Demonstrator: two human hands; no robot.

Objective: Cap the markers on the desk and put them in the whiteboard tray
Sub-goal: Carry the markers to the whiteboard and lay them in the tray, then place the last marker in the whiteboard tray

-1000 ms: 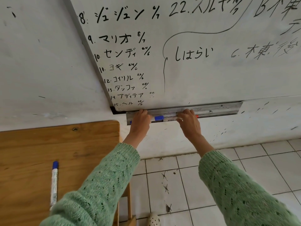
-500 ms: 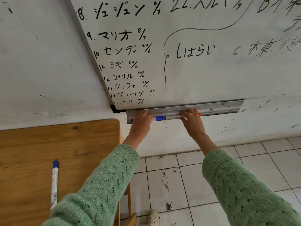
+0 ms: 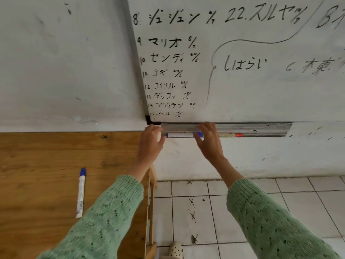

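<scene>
Left hand (image 3: 151, 141) rests at the left end of the whiteboard tray (image 3: 261, 128), fingers loosely curled, gripping nothing visible. Right hand (image 3: 209, 141), fingers spread, touches the blue-capped marker (image 3: 182, 135) lying in the tray; a red-capped marker (image 3: 230, 135) lies at its 3 o'clock. At 8 o'clock, another blue marker (image 3: 81, 192) lies capped on the wooden desk (image 3: 46, 156).

Both hands reach to the metal whiteboard tray (image 3: 261, 128) at twelve o'clock. The left hand (image 3: 151, 141) rests at its left end, the right hand (image 3: 209, 141) over a blue-capped marker (image 3: 182, 135) lying in it. A red-capped marker (image 3: 231, 135) lies at one o'clock. Another blue-capped marker (image 3: 81, 193) lies on the wooden desk (image 3: 37, 165) at eight o'clock.
</scene>
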